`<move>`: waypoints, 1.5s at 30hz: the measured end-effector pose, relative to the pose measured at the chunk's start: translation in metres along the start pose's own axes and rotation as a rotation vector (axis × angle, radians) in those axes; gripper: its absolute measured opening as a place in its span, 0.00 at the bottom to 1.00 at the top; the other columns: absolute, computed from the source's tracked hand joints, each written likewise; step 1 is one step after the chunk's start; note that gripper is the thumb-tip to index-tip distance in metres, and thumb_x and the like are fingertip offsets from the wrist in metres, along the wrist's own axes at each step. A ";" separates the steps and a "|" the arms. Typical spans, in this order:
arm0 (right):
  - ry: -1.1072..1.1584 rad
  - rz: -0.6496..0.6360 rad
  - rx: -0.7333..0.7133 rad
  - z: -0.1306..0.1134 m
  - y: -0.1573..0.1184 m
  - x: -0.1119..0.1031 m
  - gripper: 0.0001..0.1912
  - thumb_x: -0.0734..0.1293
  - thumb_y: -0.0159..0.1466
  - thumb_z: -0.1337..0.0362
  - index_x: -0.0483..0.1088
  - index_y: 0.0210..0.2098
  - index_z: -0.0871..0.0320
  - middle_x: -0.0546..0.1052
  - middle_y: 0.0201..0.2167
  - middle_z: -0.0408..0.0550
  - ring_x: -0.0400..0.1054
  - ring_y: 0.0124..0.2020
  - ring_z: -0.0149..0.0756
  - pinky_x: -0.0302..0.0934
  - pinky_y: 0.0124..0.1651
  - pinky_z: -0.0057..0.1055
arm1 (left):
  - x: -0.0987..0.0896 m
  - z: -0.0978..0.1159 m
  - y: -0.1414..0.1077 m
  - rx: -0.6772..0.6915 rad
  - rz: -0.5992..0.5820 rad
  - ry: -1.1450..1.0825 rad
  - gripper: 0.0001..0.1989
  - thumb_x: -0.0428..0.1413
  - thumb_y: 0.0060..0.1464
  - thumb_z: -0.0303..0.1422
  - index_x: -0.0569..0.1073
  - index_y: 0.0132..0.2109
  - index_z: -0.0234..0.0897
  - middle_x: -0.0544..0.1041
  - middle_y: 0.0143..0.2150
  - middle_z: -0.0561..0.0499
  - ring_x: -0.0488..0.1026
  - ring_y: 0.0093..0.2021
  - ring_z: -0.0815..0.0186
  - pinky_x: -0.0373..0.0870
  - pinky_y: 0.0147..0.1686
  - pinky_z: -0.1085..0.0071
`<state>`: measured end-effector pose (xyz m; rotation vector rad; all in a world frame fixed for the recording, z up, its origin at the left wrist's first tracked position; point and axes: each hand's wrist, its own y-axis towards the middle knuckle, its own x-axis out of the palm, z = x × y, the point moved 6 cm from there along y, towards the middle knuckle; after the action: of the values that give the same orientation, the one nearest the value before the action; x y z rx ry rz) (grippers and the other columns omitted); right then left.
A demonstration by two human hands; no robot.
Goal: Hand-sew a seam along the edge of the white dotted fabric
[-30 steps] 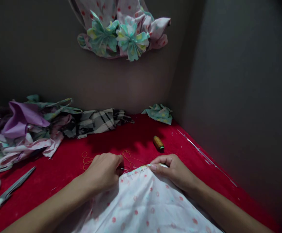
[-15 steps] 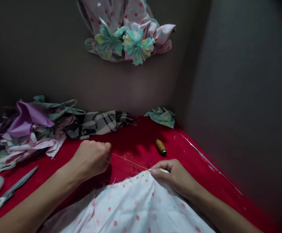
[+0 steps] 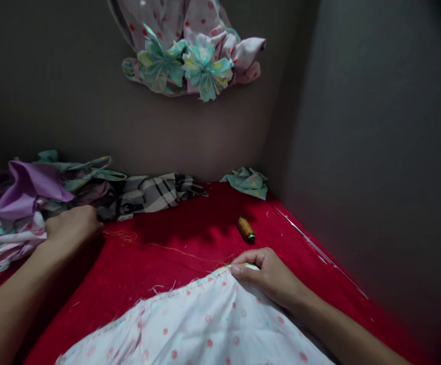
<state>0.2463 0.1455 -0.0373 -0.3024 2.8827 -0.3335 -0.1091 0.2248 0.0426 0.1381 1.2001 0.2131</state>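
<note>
My left hand (image 3: 74,225) is closed in a fist with its knuckles up, beside the scrap pile. From it an orange thread (image 3: 182,252) with a loose tangle runs across the red surface to the edge of a white cloth with red dots (image 3: 201,329). Any needle inside the fist is hidden. My right hand (image 3: 268,274) pinches the cloth's top edge between thumb and fingers, where the thread meets it. A row of stitches and frayed threads lines that edge. Just beyond the right hand lies a golden-brown thread spool (image 3: 246,230).
Fabric scraps, including a purple piece (image 3: 30,187) and a black-and-white checked piece (image 3: 155,191), lie along the back wall. A green scrap (image 3: 248,181) sits in the far corner. Above hangs a dotted cloth item (image 3: 201,66) with fabric flowers. Thin metallic strips (image 3: 311,243) edge the right side.
My left hand has moved left and slightly back, drawing the thread and its tangle leftward. My right hand keeps its pinch on the cloth. The scissors at the left no longer show.
</note>
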 end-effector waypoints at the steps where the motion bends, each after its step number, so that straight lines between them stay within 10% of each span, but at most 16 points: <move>1: 0.001 0.000 -0.001 0.000 0.000 0.000 0.10 0.67 0.47 0.62 0.73 0.23 0.65 0.74 0.20 0.46 0.63 0.22 0.30 0.55 0.26 0.24 | -0.003 0.007 -0.002 -0.007 0.062 0.003 0.09 0.52 0.37 0.30 0.65 0.15 0.33 0.55 0.09 0.58 0.49 0.14 0.76 0.38 0.19 0.76; 4: 0.009 -0.002 -0.009 -0.001 0.001 0.001 0.10 0.67 0.47 0.62 0.73 0.23 0.65 0.74 0.20 0.46 0.63 0.22 0.30 0.55 0.26 0.24 | -0.002 0.055 -0.014 0.023 0.093 -0.072 0.05 0.56 0.35 0.34 0.73 0.25 0.38 0.66 0.15 0.57 0.58 0.18 0.72 0.46 0.19 0.77; 9: -0.014 0.004 -0.033 -0.002 0.001 0.001 0.10 0.67 0.47 0.62 0.73 0.23 0.65 0.73 0.20 0.46 0.62 0.22 0.30 0.54 0.25 0.25 | 0.048 0.166 -0.064 0.092 -0.547 -0.492 0.17 0.52 0.42 0.34 0.71 0.41 0.34 0.74 0.31 0.50 0.67 0.28 0.66 0.60 0.26 0.75; 13: -0.006 -0.003 -0.067 -0.003 0.001 0.001 0.11 0.66 0.47 0.62 0.74 0.25 0.66 0.74 0.21 0.48 0.61 0.22 0.30 0.54 0.25 0.25 | 0.084 0.199 -0.086 0.118 -0.636 -0.460 0.20 0.51 0.40 0.30 0.71 0.44 0.31 0.69 0.20 0.52 0.63 0.20 0.68 0.56 0.20 0.75; 19: -0.012 0.000 -0.078 -0.001 0.002 0.001 0.11 0.67 0.47 0.63 0.74 0.25 0.65 0.74 0.21 0.48 0.62 0.23 0.30 0.54 0.26 0.25 | 0.126 0.179 -0.093 -0.016 -0.918 -0.670 0.07 0.50 0.38 0.29 0.72 0.25 0.31 0.61 0.13 0.56 0.53 0.11 0.75 0.46 0.11 0.78; 25: -0.007 -0.022 -0.018 0.000 -0.002 -0.001 0.11 0.67 0.47 0.63 0.74 0.25 0.66 0.73 0.20 0.47 0.60 0.22 0.29 0.53 0.25 0.24 | 0.114 0.172 -0.078 -0.093 -0.895 -0.799 0.10 0.50 0.40 0.33 0.58 0.18 0.36 0.51 0.11 0.61 0.44 0.11 0.78 0.44 0.10 0.80; 38: 0.051 -0.062 0.058 0.002 -0.003 0.001 0.12 0.67 0.45 0.62 0.72 0.24 0.66 0.68 0.18 0.44 0.57 0.19 0.26 0.50 0.22 0.22 | 0.073 0.141 -0.039 -0.281 -0.587 -1.109 0.17 0.55 0.42 0.35 0.53 0.20 0.36 0.48 0.13 0.62 0.43 0.12 0.79 0.42 0.11 0.80; 45: 0.058 -0.057 0.047 0.002 -0.002 0.001 0.10 0.67 0.45 0.63 0.72 0.23 0.66 0.68 0.17 0.43 0.57 0.19 0.25 0.50 0.21 0.21 | 0.041 0.109 -0.010 -0.288 -0.226 -1.182 0.12 0.51 0.45 0.30 0.54 0.22 0.36 0.48 0.14 0.62 0.45 0.12 0.78 0.48 0.12 0.81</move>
<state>0.2462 0.1430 -0.0385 -0.3736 2.9220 -0.4267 0.0079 0.2257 0.0418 -0.1242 -0.0021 0.0699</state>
